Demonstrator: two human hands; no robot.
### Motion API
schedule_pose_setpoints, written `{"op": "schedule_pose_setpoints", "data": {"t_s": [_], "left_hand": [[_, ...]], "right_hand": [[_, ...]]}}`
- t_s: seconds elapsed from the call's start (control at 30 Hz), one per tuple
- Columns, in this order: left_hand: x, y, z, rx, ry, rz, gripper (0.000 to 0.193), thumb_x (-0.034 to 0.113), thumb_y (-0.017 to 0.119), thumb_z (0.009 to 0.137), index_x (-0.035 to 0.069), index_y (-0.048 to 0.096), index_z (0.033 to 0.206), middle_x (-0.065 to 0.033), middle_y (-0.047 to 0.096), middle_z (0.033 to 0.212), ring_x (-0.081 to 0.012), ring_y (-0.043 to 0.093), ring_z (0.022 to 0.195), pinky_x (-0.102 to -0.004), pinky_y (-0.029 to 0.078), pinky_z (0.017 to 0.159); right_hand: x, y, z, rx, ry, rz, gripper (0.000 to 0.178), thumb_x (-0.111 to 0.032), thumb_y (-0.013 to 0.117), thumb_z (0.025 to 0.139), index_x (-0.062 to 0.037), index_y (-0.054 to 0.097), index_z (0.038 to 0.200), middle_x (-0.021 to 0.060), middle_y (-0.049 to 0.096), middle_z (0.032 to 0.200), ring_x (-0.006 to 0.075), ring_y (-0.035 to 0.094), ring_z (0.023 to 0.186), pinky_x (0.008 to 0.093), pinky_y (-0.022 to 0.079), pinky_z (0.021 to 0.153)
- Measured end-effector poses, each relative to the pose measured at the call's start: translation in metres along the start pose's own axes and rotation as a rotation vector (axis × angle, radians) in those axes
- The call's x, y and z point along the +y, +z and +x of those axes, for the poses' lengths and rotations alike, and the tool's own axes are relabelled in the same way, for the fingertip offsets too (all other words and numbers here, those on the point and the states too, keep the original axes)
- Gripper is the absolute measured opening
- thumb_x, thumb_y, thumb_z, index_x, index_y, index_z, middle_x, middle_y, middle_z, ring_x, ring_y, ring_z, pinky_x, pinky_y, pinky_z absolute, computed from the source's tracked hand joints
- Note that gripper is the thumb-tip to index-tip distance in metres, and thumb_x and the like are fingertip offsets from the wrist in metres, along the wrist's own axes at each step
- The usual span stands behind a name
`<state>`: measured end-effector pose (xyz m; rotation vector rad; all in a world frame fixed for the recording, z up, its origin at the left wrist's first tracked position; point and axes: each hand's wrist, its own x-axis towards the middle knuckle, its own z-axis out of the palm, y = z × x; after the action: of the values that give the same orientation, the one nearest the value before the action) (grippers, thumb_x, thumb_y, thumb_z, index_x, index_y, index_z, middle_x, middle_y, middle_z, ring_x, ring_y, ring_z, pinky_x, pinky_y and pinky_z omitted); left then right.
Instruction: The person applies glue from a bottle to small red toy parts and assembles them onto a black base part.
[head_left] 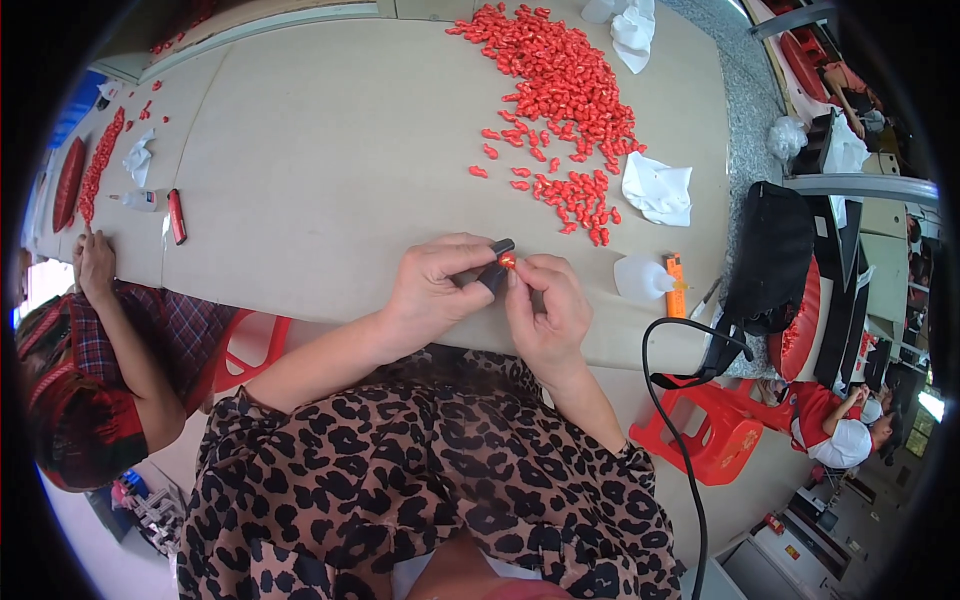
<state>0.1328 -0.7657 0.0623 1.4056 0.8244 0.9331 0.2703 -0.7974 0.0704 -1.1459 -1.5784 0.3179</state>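
Observation:
Close to the near edge of the table, both hands meet around a small shiny red piece [508, 260]. My left hand [432, 280] wears black finger covers on its thumb and index finger, and these pinch the piece from the left. From the right, the thumb and index finger of my right hand [548, 308] are closed on the same piece. Its far side and exact shape are hidden by the fingertips. Beyond the hands lies a big heap of small red gourd-shaped pieces [560, 75], with a smaller cluster [580, 200] nearer to me.
Right of my hands are a white squeeze bottle [640, 277], an orange box-cutter-like item [676, 285] and crumpled tissue [657, 188]. A black bag [770, 260] with a cable sits at the right edge. At left, a co-worker's hand [96, 265] touches a row of red pieces [100, 165].

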Motion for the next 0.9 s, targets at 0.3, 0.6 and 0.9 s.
{"op": "schedule_pose_setpoints", "data": {"t_s": [0.3,0.6,0.9], "left_hand": [[-0.006,0.010,-0.016,0.019,0.097,0.103,0.026,-0.008,0.057,0.064,-0.001,0.060,0.089,-0.0092,0.057,0.089,-0.0095,0.054,0.073,-0.0179,0.044,0.056],[-0.018,0.015,-0.021,0.024,0.180,0.114,0.026,-0.008,0.057,0.063,0.001,0.061,0.088,-0.0089,0.059,0.087,-0.0100,0.054,0.072,-0.0170,0.042,0.054],[-0.024,0.018,-0.024,0.065,0.196,0.107,0.027,-0.005,0.059,0.059,0.002,0.061,0.085,-0.0061,0.059,0.080,-0.0079,0.053,0.066,-0.0174,0.040,0.049]], "right_hand": [[0.001,-0.003,-0.027,0.011,-0.081,-0.040,0.018,0.009,0.058,0.065,0.0032,0.051,0.080,0.0135,0.053,0.074,0.0219,0.053,0.058,0.0270,0.043,0.048],[0.004,-0.004,-0.039,0.019,-0.066,-0.045,0.016,0.009,0.058,0.064,0.0032,0.050,0.077,0.0146,0.053,0.074,0.0238,0.053,0.060,0.0276,0.044,0.049],[0.004,-0.005,-0.045,0.014,-0.064,-0.054,0.016,0.010,0.058,0.064,0.0034,0.051,0.078,0.0143,0.053,0.074,0.0233,0.053,0.059,0.0274,0.043,0.049]]}}
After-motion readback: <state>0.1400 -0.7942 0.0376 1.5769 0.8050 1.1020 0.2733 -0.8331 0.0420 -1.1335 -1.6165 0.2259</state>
